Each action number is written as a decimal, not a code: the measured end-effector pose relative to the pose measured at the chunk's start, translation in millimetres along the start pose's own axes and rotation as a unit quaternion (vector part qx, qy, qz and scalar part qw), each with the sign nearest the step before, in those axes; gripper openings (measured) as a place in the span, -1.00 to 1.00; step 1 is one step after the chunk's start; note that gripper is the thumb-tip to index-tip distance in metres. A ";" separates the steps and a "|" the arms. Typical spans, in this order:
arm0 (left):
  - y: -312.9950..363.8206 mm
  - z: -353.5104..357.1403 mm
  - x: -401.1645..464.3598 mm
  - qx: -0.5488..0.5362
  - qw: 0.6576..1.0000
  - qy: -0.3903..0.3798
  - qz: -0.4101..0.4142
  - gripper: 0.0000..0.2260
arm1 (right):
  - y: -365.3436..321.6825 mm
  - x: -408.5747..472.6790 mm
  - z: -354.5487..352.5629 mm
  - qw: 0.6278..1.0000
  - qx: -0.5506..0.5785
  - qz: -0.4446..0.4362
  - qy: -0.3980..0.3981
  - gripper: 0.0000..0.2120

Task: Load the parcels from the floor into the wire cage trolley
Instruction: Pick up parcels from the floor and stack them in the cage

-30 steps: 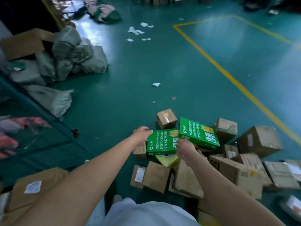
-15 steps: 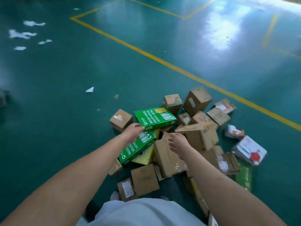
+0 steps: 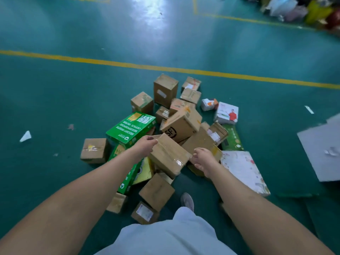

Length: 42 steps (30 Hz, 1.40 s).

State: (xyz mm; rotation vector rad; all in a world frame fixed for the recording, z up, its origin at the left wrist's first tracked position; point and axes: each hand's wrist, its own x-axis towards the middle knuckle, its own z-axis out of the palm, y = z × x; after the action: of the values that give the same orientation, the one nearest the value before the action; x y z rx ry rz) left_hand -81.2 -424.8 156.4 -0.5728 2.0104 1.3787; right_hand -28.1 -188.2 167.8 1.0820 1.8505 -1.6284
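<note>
A pile of parcels lies on the green floor in front of me. I hold a taped brown cardboard box (image 3: 168, 155) between both hands, above the pile. My left hand (image 3: 145, 145) grips its far left corner and my right hand (image 3: 201, 159) grips its right end. Beside it lie a green office-paper box (image 3: 131, 127), a second green box (image 3: 127, 173) under my left forearm, and a tilted brown carton with black print (image 3: 181, 125). The wire cage trolley is out of view.
More brown boxes (image 3: 165, 89) lie scattered toward a yellow floor line (image 3: 239, 75). A white printed flat box (image 3: 242, 169) and a grey sheet (image 3: 320, 150) lie to the right. My shoe (image 3: 187, 200) stands among small boxes (image 3: 156, 192). Coloured bags (image 3: 301, 10) are heaped at the far right.
The view has swung right, away from the cage and grey sacks. My left hand left the green box, and both hands now grip the taped brown box, raised a little.
</note>
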 end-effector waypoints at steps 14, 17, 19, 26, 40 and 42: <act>5.9 70.4 6.6 0.026 0.998 -0.047 -0.036 -0.59 | 35.8 19.3 -66.9 0.997 0.043 0.045 0.038 -0.82; 14.4 93.1 11.7 0.037 0.998 -0.035 -0.047 -0.58 | 29.1 37.1 -92.6 0.997 0.046 0.048 0.032 -0.80; 21.9 110.5 16.2 0.047 0.997 -0.028 -0.056 -0.56 | 23.4 49.5 -111.1 0.997 0.050 0.051 0.023 -0.81; 54.4 170.3 38.4 0.049 0.995 -0.012 -0.087 -0.54 | -5.0 111.3 -170.5 0.999 0.018 0.047 -0.012 -0.83; 120.3 226.7 123.1 0.006 0.994 -0.021 -0.109 -0.55 | -85.5 214.8 -214.1 0.996 -0.086 -0.006 -0.026 -0.83; 127.0 229.3 147.8 0.013 0.992 -0.023 -0.120 -0.54 | -96.3 245.3 -207.1 0.994 -0.104 -0.004 -0.037 -0.83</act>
State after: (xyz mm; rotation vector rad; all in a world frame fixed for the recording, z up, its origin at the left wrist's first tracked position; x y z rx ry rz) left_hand -212.3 -165.7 77.2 -0.7382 1.8518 1.2079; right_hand -215.7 76.2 83.0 0.9144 1.9287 -1.4232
